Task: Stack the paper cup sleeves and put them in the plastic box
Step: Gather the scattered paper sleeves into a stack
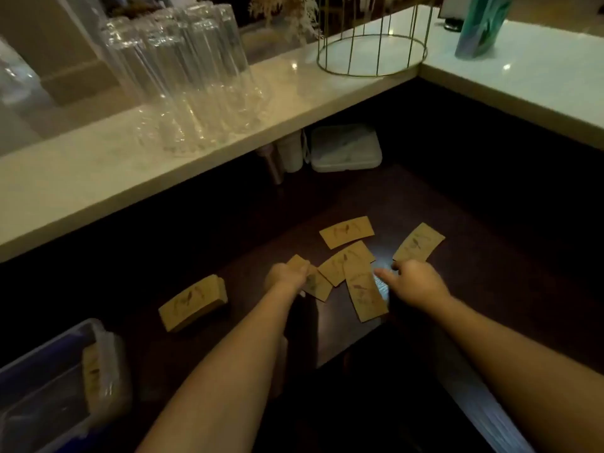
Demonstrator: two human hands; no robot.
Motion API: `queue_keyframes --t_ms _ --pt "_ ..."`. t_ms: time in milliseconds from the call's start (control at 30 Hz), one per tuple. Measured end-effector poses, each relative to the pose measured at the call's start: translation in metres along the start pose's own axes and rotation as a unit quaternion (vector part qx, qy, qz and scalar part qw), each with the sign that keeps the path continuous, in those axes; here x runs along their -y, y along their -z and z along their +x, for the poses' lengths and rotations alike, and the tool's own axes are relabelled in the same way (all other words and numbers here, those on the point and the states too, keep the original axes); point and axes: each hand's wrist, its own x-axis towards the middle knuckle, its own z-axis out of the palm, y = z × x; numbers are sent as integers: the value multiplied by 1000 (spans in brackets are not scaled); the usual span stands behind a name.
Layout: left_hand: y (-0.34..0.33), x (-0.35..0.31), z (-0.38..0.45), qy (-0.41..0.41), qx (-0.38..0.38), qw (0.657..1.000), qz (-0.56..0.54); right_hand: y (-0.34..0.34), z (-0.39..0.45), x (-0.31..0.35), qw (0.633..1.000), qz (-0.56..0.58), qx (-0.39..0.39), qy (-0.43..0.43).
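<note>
Several flat brown paper cup sleeves lie scattered on the dark counter (408, 197). My left hand (287, 275) is closed on one sleeve (316, 284). My right hand (416, 282) hovers with fingers apart over the counter, its fingertips by a long sleeve (364, 291) and just below another sleeve (418, 243). Two more loose sleeves (347, 232) (340, 261) lie beyond the hands. A neat stack of sleeves (192, 302) rests to the left. The clear plastic box (108, 354) stands at the lower left with some sleeves (93, 371) upright inside.
A pale raised bar top (130, 178) runs along the back and right, carrying stacked clear plastic cups (183, 76), a gold wire basket (372, 57) and a teal bottle (483, 24). Under the ledge sit a lidded white container (346, 152) and small white bottles (289, 155).
</note>
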Motion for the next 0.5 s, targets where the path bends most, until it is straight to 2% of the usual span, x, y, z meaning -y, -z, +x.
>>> queue_keyframes --t_ms 167,267,500 --pt "-4 3 11 49 -17 998 -25 -38 -14 26 996 -21 -19 -82" --pt "-10 6 17 40 -35 999 -2 -47 -18 33 996 -39 -37 -76" --pt "-12 13 25 45 -23 997 -61 -48 -9 35 996 9 -34 -81"
